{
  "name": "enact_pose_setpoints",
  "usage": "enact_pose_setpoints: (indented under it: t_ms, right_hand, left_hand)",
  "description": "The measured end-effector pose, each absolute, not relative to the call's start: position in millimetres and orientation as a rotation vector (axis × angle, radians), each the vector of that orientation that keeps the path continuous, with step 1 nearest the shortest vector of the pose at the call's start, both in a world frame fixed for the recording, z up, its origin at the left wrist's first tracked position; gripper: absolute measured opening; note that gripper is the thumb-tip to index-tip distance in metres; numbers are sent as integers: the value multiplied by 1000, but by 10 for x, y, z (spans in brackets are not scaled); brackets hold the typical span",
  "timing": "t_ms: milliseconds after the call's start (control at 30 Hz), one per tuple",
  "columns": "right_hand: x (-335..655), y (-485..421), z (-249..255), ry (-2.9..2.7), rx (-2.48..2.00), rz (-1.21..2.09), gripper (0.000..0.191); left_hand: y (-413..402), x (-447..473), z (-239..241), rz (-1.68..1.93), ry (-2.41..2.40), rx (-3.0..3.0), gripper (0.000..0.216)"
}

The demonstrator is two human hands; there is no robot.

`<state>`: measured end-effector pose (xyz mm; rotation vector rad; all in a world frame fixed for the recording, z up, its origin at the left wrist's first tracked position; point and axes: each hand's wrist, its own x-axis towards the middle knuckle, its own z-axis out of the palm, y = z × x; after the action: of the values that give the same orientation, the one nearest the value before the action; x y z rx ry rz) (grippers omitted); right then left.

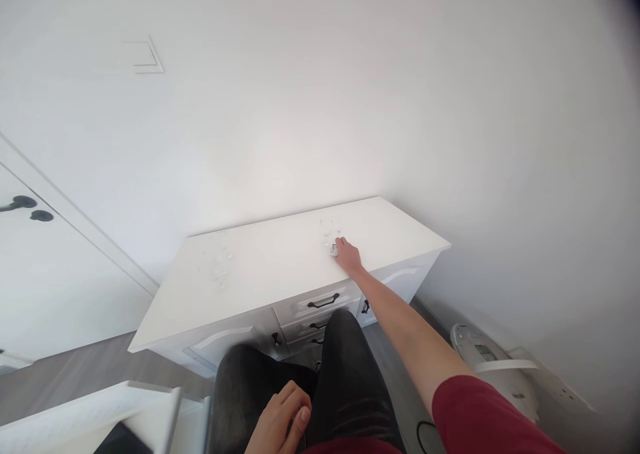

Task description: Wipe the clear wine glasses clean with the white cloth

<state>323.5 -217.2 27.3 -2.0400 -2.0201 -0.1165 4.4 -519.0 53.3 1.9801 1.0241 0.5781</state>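
Observation:
My right hand (349,255) reaches out over the top of a white cabinet (280,254), its fingers closed around a small, clear, glassy piece (334,249) at the tabletop. Just behind that piece lie more small transparent items (327,229), too faint to identify. Another scatter of clear, shiny bits (221,267) lies towards the left side of the cabinet top. My left hand (283,419) rests in my lap, loosely curled with the thumb apart, and nothing shows in it.
Below the top are drawers with dark handles (323,301), close to my knees. A white appliance with a handle (493,364) stands at right, near a power strip (563,394). White furniture (145,394) fills the lower left. A door with a dark handle (23,202) is at left.

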Motion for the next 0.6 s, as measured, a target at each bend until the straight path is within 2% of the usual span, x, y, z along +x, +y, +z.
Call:
enact_pose_setpoints:
  t_ms: [133, 233, 367, 467, 600]
  right_hand:
    - [3104, -2237, 255, -2144, -1979, -112, 34]
    - [3037, -2267, 215, -2150, -2000, -97, 30]
    - [3027, -2271, 178, -2114, -2036, -93, 32]
    - [3034, -2272, 180, -2104, -2046, -88, 33]
    - [3027, -2283, 201, -2100, -2052, -72, 33]
  left_hand:
    - [-5048, -93, 527, 820, 1219, 1723, 37]
    - [-4754, -292, 490, 1129, 1359, 1348, 38]
    - [-4186, -655, 491, 1613, 1138, 649, 23]
    - [-3789, -947, 523, 1702, 1058, 288, 13]
    - [-3442, -1209, 535, 1702, 1011, 188, 27]
